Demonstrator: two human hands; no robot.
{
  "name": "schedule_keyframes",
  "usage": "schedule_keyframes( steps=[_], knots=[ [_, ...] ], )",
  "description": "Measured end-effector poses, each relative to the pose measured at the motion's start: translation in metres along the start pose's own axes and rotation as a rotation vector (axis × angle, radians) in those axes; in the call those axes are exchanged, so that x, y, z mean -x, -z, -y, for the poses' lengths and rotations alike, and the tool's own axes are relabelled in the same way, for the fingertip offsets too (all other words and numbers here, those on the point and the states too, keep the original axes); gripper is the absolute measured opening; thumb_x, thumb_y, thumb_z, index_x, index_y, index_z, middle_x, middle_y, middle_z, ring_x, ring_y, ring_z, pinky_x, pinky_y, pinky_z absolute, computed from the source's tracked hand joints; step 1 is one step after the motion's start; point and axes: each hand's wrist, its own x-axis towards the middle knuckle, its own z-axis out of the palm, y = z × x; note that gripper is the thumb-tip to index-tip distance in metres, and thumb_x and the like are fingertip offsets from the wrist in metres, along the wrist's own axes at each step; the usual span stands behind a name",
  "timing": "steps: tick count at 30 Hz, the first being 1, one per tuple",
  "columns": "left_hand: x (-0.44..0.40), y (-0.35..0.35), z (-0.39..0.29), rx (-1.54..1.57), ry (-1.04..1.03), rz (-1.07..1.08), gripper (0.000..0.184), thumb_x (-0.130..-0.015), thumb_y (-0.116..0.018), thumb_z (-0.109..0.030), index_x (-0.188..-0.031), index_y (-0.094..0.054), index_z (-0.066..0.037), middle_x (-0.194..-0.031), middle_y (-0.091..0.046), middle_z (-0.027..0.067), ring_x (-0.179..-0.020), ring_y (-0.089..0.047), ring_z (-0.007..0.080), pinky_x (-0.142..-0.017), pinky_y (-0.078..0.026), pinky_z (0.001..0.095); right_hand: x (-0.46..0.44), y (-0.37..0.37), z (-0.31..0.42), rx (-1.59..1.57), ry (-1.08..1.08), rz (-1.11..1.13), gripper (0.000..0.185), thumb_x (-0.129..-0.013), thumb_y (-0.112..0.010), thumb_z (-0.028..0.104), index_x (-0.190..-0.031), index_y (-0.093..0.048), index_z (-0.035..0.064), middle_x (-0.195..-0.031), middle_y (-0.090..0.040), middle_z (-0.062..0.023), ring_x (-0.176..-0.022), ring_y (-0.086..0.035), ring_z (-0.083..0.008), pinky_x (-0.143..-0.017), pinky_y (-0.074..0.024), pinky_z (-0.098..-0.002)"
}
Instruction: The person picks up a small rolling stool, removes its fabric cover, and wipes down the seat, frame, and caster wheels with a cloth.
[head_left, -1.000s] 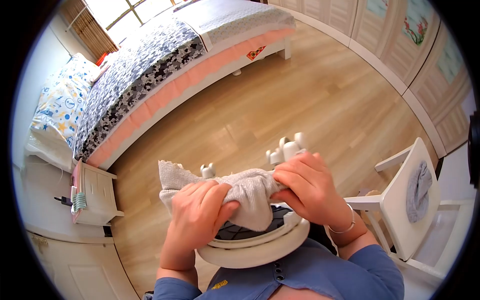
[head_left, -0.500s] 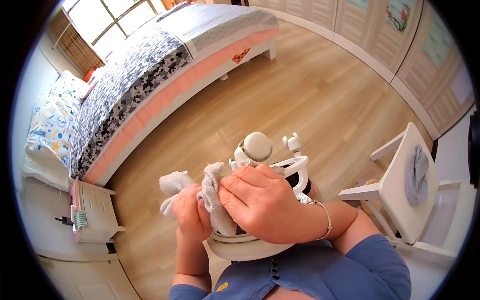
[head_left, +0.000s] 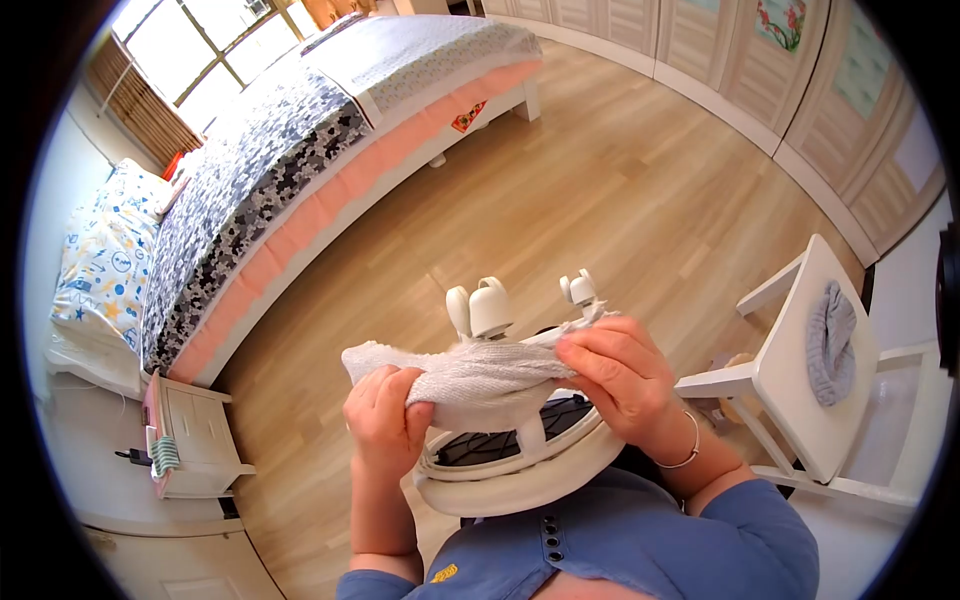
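A light grey knitted cloth [head_left: 480,375] is stretched between my two hands in front of my body. My left hand [head_left: 385,415] has its fingers wrapped around the left part, with one end sticking out past it. At the other side, my right hand [head_left: 620,375] pinches the cloth's right end. Beneath and behind the cloth is a white round frame [head_left: 530,485] with dark strapping inside its ring. Its white casters [head_left: 490,308] point upward and away from me. The cloth hides part of the frame.
To the right stands a white chair [head_left: 780,390] with a grey knitted item [head_left: 832,345] on its seat. A bed [head_left: 330,180] lies at the upper left, with a small white cabinet [head_left: 200,430] below it. Pale wardrobe doors [head_left: 690,60] line the upper right.
The bunched, twisted cloth is now pulled out lengthwise. My right hand has moved right, away from my left hand. More of the frame's ring shows, and the casters appear shifted and turned.
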Motion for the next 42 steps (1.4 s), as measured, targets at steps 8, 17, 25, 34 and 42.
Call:
schedule_keyframes(
  steps=[8,17,25,34,42],
  knots=[
    [-0.019,0.002,-0.019,-0.088,-0.087,0.081,0.031,-0.084,-0.058,-0.029,-0.089,-0.057,0.002,-0.069,-0.055,0.0120,-0.060,-0.053,0.0276,-0.055,-0.041,0.0350,0.013,0.016,-0.025,0.081,-0.015,0.041,0.038,-0.063,-0.073,0.004,-0.099,-0.063,0.0005,-0.096,-0.062,-0.0109,-0.083,-0.058,-0.0264,-0.069,-0.0502,-0.0324],
    [-0.021,0.004,-0.041,-0.191,-0.081,0.148,0.031,-0.080,-0.061,-0.023,-0.096,-0.058,0.003,-0.075,-0.057,0.0109,-0.063,-0.055,0.0257,-0.055,-0.042,0.0342,0.011,-0.002,-0.028,-0.171,-0.114,0.092,0.033,-0.065,-0.071,0.003,-0.097,-0.064,0.0014,-0.092,-0.061,-0.0108,-0.083,-0.058,-0.0271,-0.072,-0.0482,-0.0361],
    [-0.029,-0.001,-0.058,-0.280,-0.096,0.140,0.027,-0.071,-0.066,-0.017,-0.087,-0.057,0.002,-0.069,-0.053,0.0087,-0.059,-0.053,0.0228,-0.052,-0.041,0.0327,0.000,-0.020,-0.009,-0.231,0.032,0.065,0.030,-0.066,-0.070,0.003,-0.095,-0.064,0.0013,-0.089,-0.059,-0.0106,-0.080,-0.057,-0.0248,-0.069,-0.0464,-0.0342],
    [-0.024,-0.002,-0.049,-0.248,-0.168,0.075,0.029,-0.075,-0.067,-0.026,-0.084,-0.058,0.000,-0.065,-0.054,0.0064,-0.053,-0.052,0.0203,-0.047,-0.038,0.0301,0.025,-0.005,-0.029,-0.248,-0.106,0.107,0.033,-0.068,-0.069,0.001,-0.101,-0.063,0.0025,-0.096,-0.062,-0.0099,-0.087,-0.060,-0.0255,-0.074,-0.0487,-0.0338],
    [-0.021,-0.004,-0.054,-0.247,-0.232,0.050,0.031,-0.077,-0.067,-0.028,-0.086,-0.059,0.001,-0.068,-0.057,0.0070,-0.056,-0.054,0.0200,-0.048,-0.039,0.0295,0.032,0.001,-0.030,-0.285,-0.141,0.117,0.036,-0.066,-0.071,0.002,-0.102,-0.064,0.0025,-0.097,-0.061,-0.0092,-0.086,-0.059,-0.0246,-0.073,-0.0485,-0.0336]
  ],
)
